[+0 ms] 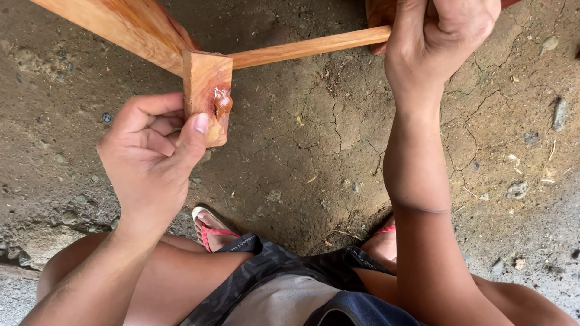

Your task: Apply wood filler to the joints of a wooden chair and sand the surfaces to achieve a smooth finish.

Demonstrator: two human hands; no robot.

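My left hand (151,154) pinches a small reddish wooden block (206,84) between thumb and fingers; a shiny blob of brown glue (222,102) sits on its facing side. The block's top meets a thick wooden beam (127,27) that runs up to the left. A thin wooden slat (302,48) stretches from behind the block to the right. My right hand (438,42) is closed around the slat's far end, next to another wooden piece (377,12) at the top edge.
Cracked bare earth floor (314,139) with small stones lies below the frame. My knees, dark shorts (284,265) and a foot in a pink sandal (211,229) fill the lower part of the view.
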